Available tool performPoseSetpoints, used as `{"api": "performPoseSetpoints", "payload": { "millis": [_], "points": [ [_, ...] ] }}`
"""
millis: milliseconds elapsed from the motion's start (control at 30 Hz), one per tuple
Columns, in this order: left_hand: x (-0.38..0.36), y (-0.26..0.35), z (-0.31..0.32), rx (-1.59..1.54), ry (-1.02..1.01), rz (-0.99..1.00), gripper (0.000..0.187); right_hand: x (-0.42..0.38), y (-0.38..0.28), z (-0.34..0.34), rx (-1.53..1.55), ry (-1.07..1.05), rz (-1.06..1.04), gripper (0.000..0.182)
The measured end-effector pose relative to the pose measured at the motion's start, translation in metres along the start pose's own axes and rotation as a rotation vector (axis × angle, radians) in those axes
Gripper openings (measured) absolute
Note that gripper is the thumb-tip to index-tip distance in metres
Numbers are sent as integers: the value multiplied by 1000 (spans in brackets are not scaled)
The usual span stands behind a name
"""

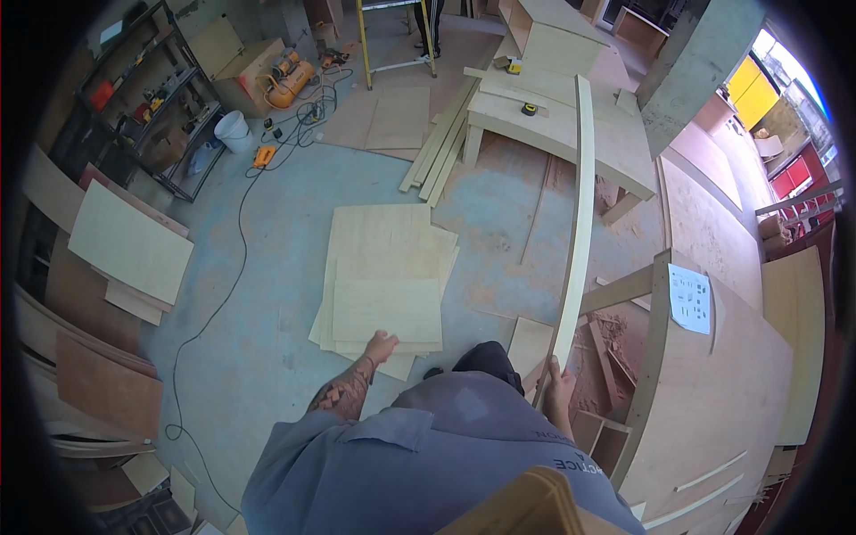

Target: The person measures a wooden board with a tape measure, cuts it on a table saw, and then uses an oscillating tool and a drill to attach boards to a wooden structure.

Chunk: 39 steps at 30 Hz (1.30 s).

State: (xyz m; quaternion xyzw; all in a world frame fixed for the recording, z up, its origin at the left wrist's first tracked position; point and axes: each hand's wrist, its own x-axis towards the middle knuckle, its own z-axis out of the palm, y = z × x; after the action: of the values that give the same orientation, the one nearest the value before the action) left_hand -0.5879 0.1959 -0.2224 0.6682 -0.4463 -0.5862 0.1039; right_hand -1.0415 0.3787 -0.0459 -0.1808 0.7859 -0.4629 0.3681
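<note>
My right hand (560, 382) is closed round the lower end of a long pale wooden strip (580, 205). The strip runs away from me, its far end over the wooden table (615, 143). My left hand (382, 346) is closed in front of my body, above the near edge of a stack of plywood sheets (379, 241) on the floor; whether it holds anything is too small to tell. A yellow and black tape measure (530, 110) lies on the table, and a second one (514, 66) sits further back.
A workbench (713, 374) with a paper sheet (689, 299) stands at right. Boards (441, 143) lean by the table. A cable (242, 232) crosses the floor at left, near shelves (152, 98), a bucket (234, 131) and a compressor (290, 80). A person (430, 27) stands behind a ladder (365, 45).
</note>
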Motion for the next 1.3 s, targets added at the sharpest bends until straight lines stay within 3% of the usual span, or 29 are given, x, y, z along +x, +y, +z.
{"api": "performPoseSetpoints", "payload": {
  "millis": [67,133,167,200,233,267,300,333,500,600,767,833,1000,1167,1300],
  "points": [
    [0,-33,9,138,140,91,46,30,-13,12,-143,0,27,50],
    [-23,-34,1,200,-98,-66,26,56,-44,31,-11,-28,-2,50],
    [-11,-80,0,449,-93,471,41,73,-54,42,105,-52,-29,50],
    [-29,-81,-1,395,-149,334,41,95,-63,52,117,-57,-28,50],
    [-27,-85,-4,648,-310,165,40,120,-71,60,109,-59,-32,48],
    [-40,-88,-6,951,-165,366,38,146,-80,65,97,-61,-37,47],
    [-48,-82,-2,951,-156,364,38,173,-91,70,83,-65,-46,45],
    [-45,-70,5,276,-23,-188,35,199,-108,74,112,-83,-21,45],
    [49,72,7,332,76,-155,35,362,-175,99,95,-118,-100,52],
    [72,152,-13,433,96,-161,35,444,-217,112,-143,-85,-116,67],
    [111,248,-11,539,108,-156,35,528,-299,156,0,-198,-187,56],
    [133,273,-11,570,120,-151,36,549,-328,181,35,-225,-149,66],
    [183,316,3,603,156,-148,36,595,-371,223,95,-303,-71,60],
    [220,331,-3,627,208,-167,37,643,-403,242,63,-260,-105,57],
    [269,348,-9,658,236,-159,38,670,-419,254,36,-156,-267,57]
  ]
}}
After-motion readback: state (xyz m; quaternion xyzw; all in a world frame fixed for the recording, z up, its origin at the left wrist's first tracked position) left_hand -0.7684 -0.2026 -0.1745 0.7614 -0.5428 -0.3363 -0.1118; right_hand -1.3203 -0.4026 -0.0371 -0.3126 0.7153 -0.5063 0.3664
